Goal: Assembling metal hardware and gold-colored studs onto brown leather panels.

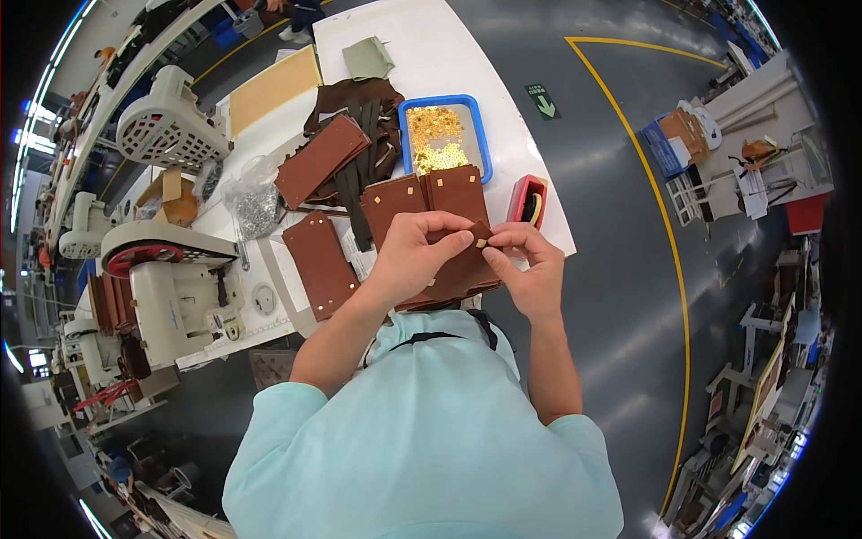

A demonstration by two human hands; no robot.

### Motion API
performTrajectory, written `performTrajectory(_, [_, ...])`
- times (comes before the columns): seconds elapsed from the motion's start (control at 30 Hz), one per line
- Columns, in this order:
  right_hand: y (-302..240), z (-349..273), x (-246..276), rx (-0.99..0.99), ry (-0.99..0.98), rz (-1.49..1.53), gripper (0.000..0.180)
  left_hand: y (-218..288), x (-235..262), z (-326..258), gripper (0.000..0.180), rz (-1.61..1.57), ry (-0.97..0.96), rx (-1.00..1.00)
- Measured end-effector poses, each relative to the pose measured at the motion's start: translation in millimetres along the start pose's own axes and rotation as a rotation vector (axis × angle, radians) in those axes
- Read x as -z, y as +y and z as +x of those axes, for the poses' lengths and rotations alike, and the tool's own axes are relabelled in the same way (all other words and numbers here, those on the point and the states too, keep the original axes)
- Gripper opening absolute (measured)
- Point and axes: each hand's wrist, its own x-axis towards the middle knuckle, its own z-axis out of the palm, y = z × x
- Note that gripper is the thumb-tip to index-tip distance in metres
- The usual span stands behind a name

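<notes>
Left hand (415, 250) and right hand (530, 260): both pinch one brown leather panel (467, 265). Studded panels (422, 199) lie far; gold studs fill blue tray (445, 136); many remain.

Brown leather panels (449, 202), blue tray (406, 126) of gold fittings.

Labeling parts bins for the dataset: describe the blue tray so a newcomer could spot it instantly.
Start at the white worktable and look at its right side, just beyond the brown leather panels that lie ahead of the person's hands. The blue tray is a shallow rectangle with rounded corners. It alone has a bright blue rim and holds a heap of small shiny gold pieces.
</notes>
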Motion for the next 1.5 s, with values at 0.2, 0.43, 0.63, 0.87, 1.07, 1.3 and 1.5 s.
performTrajectory(0.2, [-9,3,-2,0.04,0.057,-0.055,0.011,9,-4,-3,0.018,0.138,0.015,-0.092])
performTrajectory(0.43, [-9,9,0,0.002,0.017,-0.071,0.009,12,-6,-3,0.018,0.318,0.029,-0.165])
performTrajectory(0.63, [-15,5,-4,0.017,-0.022,-0.056,0.008,5,-7,-8,0.02,0.274,0.039,-0.168])
performTrajectory(0.87, [-6,1,0,0.143,-0.009,-0.116,0.011,4,-8,-10,0.02,0.287,0.021,-0.192])
performTrajectory(1.07, [-24,7,0,0.106,-0.082,-0.102,0.009,13,-6,-9,0.017,0.3,-0.026,-0.201])
performTrajectory(1.3, [-15,6,3,0.056,-0.119,-0.049,0.005,15,-6,-6,0.02,0.289,-0.002,-0.152])
performTrajectory(1.5, [-8,-3,6,-0.12,-0.118,0.168,0.006,17,-4,-8,0.017,0.156,-0.031,-0.12])
